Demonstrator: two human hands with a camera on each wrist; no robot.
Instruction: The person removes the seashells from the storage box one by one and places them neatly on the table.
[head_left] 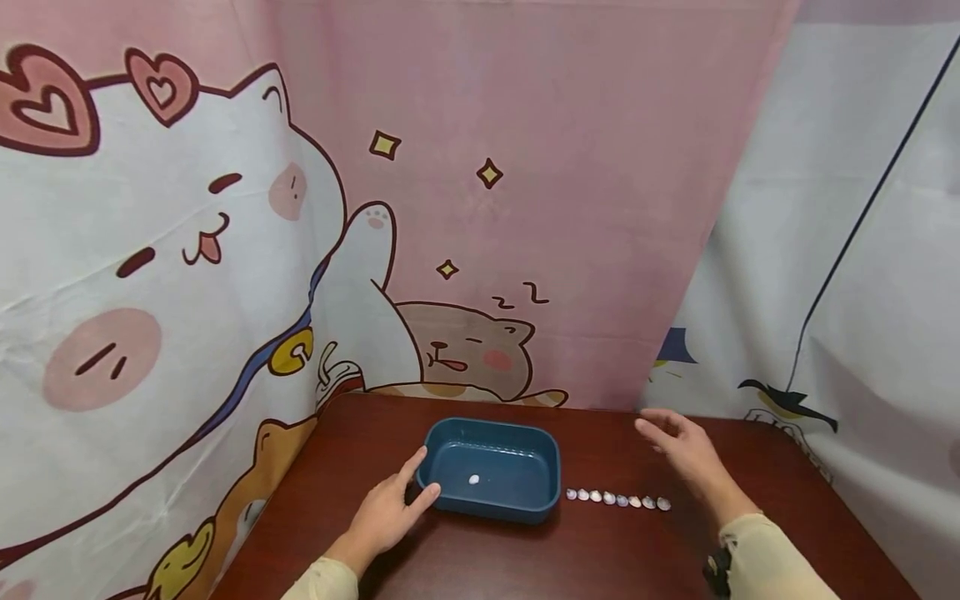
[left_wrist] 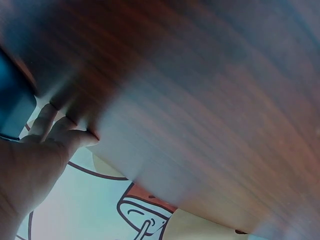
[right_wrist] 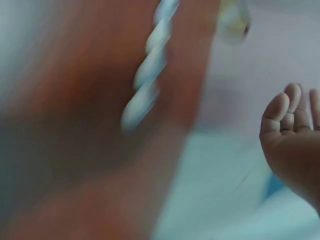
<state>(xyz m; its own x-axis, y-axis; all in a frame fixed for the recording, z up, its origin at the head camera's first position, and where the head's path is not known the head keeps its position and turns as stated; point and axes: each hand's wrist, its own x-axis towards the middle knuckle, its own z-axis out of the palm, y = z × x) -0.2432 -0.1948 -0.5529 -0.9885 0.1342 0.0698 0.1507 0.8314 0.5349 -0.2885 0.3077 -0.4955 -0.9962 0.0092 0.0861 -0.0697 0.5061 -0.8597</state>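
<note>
A dark blue rectangular basin stands on the table, with one small white shell on its floor. My left hand rests at the basin's left end, thumb and forefinger spread against its wall. In the left wrist view the other fingers reach down beside the basin. To the basin's right runs a row of several small shells, blurred in the right wrist view. Above the table, beyond the row's right end, hovers my right hand, its fingers loosely bent and nothing visible in them.
The dark red-brown wooden table ends at the back against a pink curtain with cartoon cats. A white curtain hangs along the right side, and a cat-print cloth borders the left edge.
</note>
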